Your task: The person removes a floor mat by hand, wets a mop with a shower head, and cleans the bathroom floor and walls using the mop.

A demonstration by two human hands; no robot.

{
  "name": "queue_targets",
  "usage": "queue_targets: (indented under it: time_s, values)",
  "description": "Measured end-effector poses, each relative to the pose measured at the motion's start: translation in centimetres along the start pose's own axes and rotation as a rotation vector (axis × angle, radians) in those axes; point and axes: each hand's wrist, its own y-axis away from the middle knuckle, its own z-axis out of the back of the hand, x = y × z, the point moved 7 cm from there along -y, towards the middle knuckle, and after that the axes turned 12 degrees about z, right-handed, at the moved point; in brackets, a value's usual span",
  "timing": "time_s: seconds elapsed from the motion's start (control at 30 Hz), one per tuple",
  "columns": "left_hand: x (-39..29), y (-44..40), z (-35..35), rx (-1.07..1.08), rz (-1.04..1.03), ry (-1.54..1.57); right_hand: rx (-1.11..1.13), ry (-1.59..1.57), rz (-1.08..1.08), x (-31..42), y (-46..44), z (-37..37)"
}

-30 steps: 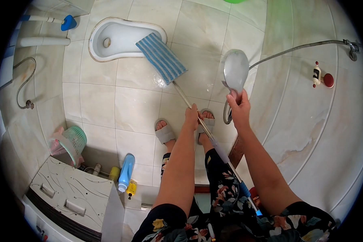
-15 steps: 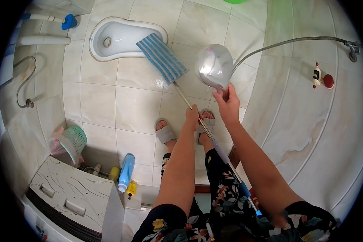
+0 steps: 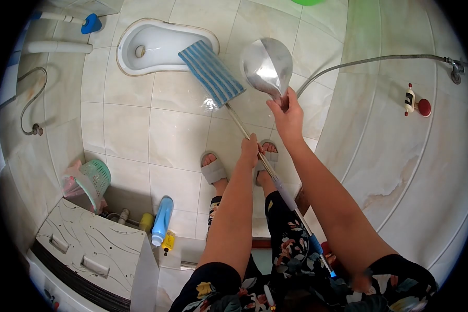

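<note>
My left hand [image 3: 249, 150] is closed around the metal pole [image 3: 239, 124] of a flat mop, whose lower end passes back beside my right leg. Its blue striped pad [image 3: 212, 73] is turned up over the floor, one corner overlapping the squat toilet's rim. In my right hand [image 3: 287, 118] is a shiny silver shower head [image 3: 268, 65], gripped at its narrow handle with the rounded back toward me. A grey hose [image 3: 369, 63] runs from the wall tap to behind this hand, where its join is hidden. Wet glints show on the tiles beside the pad.
A white squat toilet [image 3: 161, 46] is set in the floor ahead. At left are a green basket [image 3: 96, 179], a blue bottle [image 3: 163, 221], a small yellow bottle [image 3: 168, 242] and a white cabinet [image 3: 91, 242]. A wall tap [image 3: 455, 70] juts from the right wall.
My right hand has lifted the shower head up and slightly left, and it is tilted a little differently. My left hand and the mop have hardly moved.
</note>
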Motion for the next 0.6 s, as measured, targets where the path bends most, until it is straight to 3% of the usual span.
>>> queue_targets:
  time_s: [0.6]
  values:
    - [-0.4,1.2,-0.2,0.02,-0.015,0.013,-0.019,0.005,0.049,1.5,1.0,-2.5]
